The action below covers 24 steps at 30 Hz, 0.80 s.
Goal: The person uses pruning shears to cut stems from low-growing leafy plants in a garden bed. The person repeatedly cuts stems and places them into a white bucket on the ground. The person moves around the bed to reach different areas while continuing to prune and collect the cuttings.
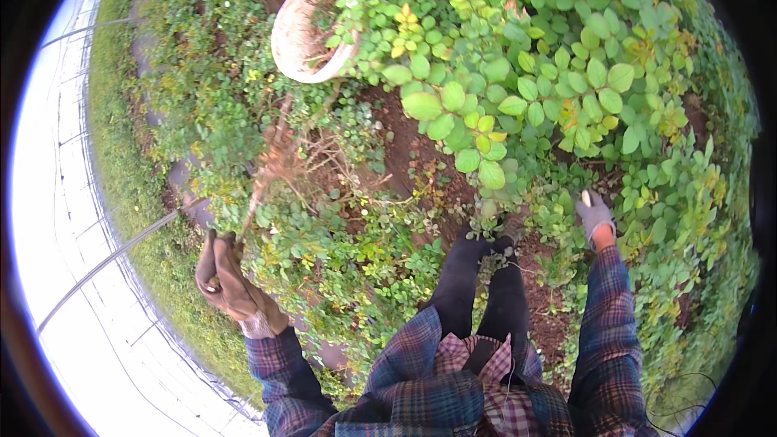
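My left hand (pixel 232 282), in a brown work glove, is closed at the left beside the bushes. From its fingertips a dry brown branch (pixel 261 188) runs up and away, smeared by motion, with a tangle of thin twigs in its middle. My right hand (pixel 597 217), in a grey glove with an orange cuff, reaches into the leafy bush (pixel 558 97) at the right. Its fingers look curled, and a small pale tip shows at its upper edge. Leaves hide part of it, so what it grips cannot be made out.
A white bucket (pixel 283 36) with dry twigs inside stands among the plants ahead. Low green bushes (pixel 340 275) spread on both sides of a strip of brown soil (pixel 417 154), where my dark-clad legs (pixel 465 283) stand. A thin pole (pixel 121 252) slants in from the far left.
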Each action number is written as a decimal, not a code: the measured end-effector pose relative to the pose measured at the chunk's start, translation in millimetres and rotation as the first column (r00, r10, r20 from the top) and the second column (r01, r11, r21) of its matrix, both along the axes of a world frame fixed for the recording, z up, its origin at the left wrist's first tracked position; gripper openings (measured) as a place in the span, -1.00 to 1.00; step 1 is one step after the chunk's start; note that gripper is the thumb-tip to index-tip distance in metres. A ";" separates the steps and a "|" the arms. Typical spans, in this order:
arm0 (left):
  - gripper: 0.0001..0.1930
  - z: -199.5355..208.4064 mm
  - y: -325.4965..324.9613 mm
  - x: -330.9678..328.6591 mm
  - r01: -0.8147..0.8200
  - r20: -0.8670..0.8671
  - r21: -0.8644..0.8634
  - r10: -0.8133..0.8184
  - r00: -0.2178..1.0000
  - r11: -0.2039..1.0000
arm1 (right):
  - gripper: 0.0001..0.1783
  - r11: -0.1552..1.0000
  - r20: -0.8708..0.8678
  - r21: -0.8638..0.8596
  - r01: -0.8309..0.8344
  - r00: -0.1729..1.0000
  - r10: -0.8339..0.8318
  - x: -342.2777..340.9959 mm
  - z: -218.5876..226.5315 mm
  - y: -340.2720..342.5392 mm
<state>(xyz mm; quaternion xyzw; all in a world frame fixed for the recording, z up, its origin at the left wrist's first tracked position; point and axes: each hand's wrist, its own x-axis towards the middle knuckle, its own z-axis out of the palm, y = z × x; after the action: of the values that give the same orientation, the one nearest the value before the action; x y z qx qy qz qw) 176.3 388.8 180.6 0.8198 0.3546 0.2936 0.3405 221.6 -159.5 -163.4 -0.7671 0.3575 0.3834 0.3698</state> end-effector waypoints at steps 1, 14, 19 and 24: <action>-0.60 10.5 1.2 8.9 0.008 0.018 0.037 -0.009 1.000 0.999 | -0.20 0.999 0.033 0.026 -0.033 0.999 0.032 -5.1 4.6 -0.1; -0.67 -178.3 105.8 296.2 0.365 -0.099 -0.052 -0.368 0.924 0.930 | -0.23 0.999 0.145 0.010 0.053 0.988 -0.054 -23.2 -7.5 -18.5; -0.47 -279.7 144.5 354.0 0.393 -0.190 -0.093 -0.403 0.895 0.915 | -0.32 0.997 0.004 -0.034 0.065 0.998 -0.065 -37.8 -12.1 3.9; -0.62 -337.2 162.4 359.3 -0.121 -0.170 -0.931 -0.115 0.979 0.345 | -0.54 0.990 0.135 0.131 -0.046 0.990 0.028 -62.4 -12.7 24.3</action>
<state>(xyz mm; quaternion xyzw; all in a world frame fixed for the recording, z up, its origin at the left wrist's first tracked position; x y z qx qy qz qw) 535.6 551.1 -156.6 0.5018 0.4933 -0.0481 0.7089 159.3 -135.2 -176.1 -0.7708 0.2913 0.3614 0.4364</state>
